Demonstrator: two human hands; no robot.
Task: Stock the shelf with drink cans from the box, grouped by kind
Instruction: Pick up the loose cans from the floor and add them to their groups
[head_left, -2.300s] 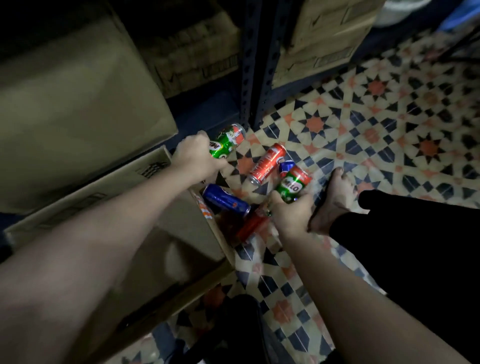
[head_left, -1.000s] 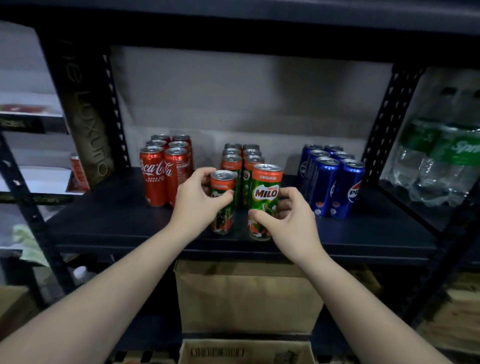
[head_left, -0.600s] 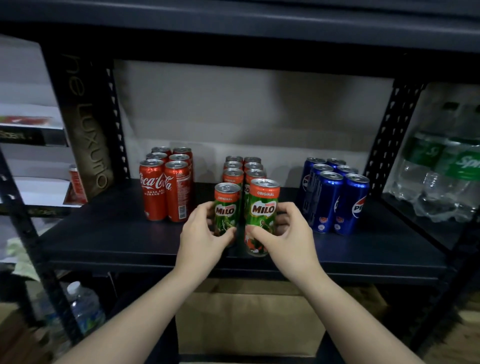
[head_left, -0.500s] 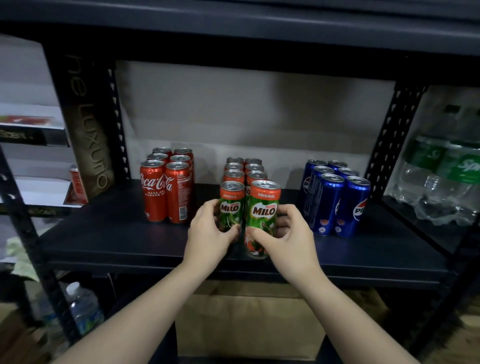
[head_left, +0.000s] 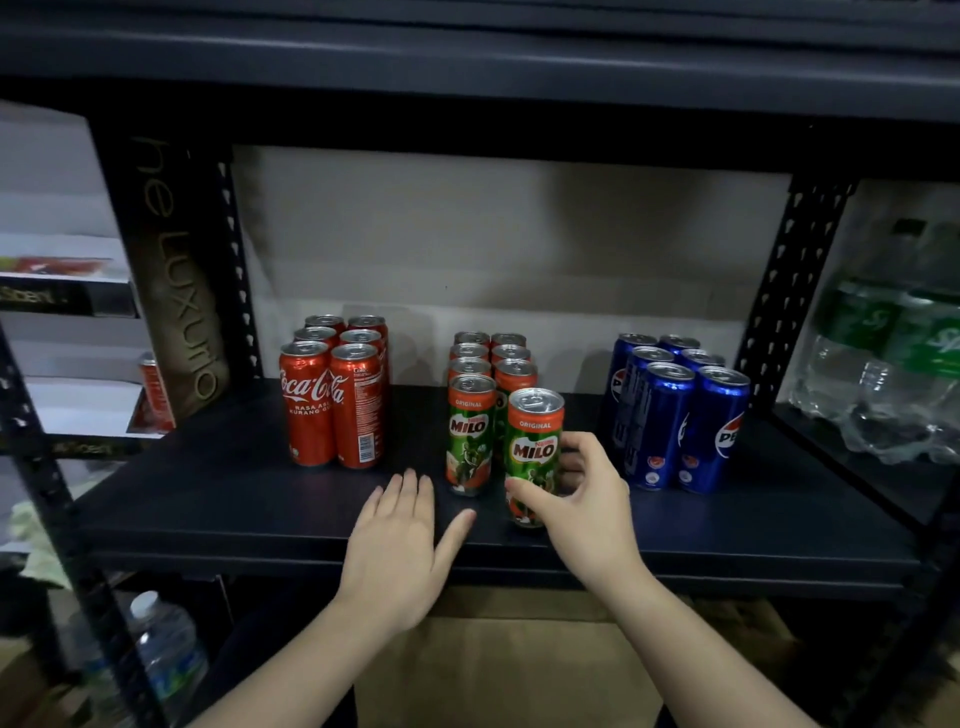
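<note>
Now, right hand (head_left: 584, 499): grip closed around the front right Milo can (head_left: 535, 457), thumb across its lower front, fingers behind; the can stands upright on the shelf (head_left: 234, 499).
Left hand (head_left: 402, 545): grip wide and holding nothing, palm down, fingers spread flat at the shelf's front edge.
Front left Milo can (head_left: 470, 436): upright, just beyond the left fingertips, apart from them.
Milo rows: two columns behind.
Coca-Cola cans (head_left: 335, 395): grouped left.
Pepsi cans (head_left: 675, 415): grouped right.
</note>
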